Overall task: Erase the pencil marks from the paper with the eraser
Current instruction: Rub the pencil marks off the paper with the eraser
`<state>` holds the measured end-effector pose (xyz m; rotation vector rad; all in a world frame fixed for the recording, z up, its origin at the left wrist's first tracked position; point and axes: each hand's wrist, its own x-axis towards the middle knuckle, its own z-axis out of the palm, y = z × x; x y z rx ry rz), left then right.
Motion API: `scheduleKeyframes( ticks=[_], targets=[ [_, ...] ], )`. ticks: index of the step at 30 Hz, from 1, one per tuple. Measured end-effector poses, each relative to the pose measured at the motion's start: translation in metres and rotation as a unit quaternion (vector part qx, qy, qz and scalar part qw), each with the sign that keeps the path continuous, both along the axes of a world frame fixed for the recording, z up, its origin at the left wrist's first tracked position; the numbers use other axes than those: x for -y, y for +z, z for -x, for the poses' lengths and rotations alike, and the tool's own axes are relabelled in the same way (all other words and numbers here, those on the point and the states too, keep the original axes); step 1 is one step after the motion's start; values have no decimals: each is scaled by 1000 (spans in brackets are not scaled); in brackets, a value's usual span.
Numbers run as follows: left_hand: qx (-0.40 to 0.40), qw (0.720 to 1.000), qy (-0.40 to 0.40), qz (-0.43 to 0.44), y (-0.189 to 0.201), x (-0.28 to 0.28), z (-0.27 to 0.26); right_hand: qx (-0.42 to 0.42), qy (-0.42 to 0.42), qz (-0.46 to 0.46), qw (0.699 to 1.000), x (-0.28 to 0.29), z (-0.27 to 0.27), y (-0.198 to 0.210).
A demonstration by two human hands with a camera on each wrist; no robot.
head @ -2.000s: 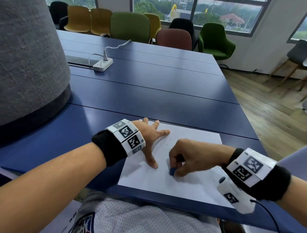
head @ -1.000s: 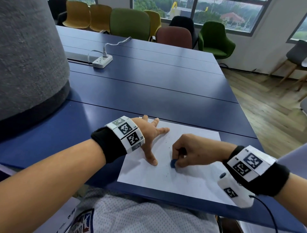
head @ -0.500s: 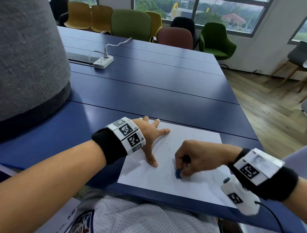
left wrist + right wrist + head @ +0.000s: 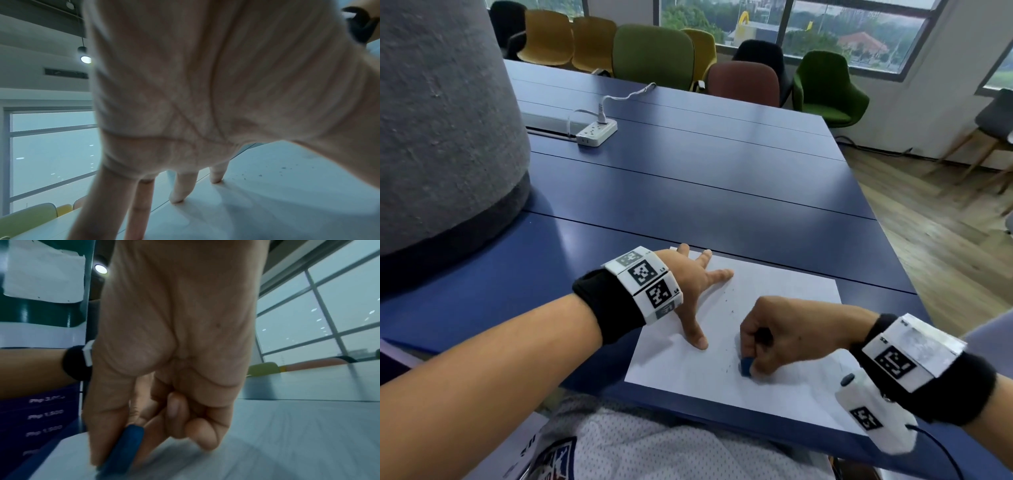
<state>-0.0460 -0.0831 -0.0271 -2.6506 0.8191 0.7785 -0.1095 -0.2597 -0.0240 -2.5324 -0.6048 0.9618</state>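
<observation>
Flanking the paper [image 4: 774, 284]: grey column [image 4: 441, 120], white power strip [image 4: 596, 132].

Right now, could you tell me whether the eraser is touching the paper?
Touching: in the head view the eraser, pinched by the right hand, meets the paper with no gap.

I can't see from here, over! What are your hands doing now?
Left hand flat, pinning paper. Right hand pinches blue eraser on paper. Nothing blocking.
</observation>
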Motion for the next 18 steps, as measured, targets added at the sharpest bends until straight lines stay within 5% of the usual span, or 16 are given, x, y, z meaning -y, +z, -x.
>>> scheduleKeyframes(
  ticks=[2, 8, 14, 18],
  targets=[
    [0, 1000, -1, -1, 0, 0, -1, -14, 8, 6, 1000, -3, -2, 2],
    [-1, 1000, 4, 0, -3, 0, -1, 123, -91, -1, 988, 11, -49, -2],
    [-2, 1000, 6, 2, -3, 0, -3, 35, -47, 19, 998, 5, -56, 4],
    [4, 1000, -1, 13, -4, -2, -2, 135, -113, -9, 984, 12, -84, -1]
  ],
)
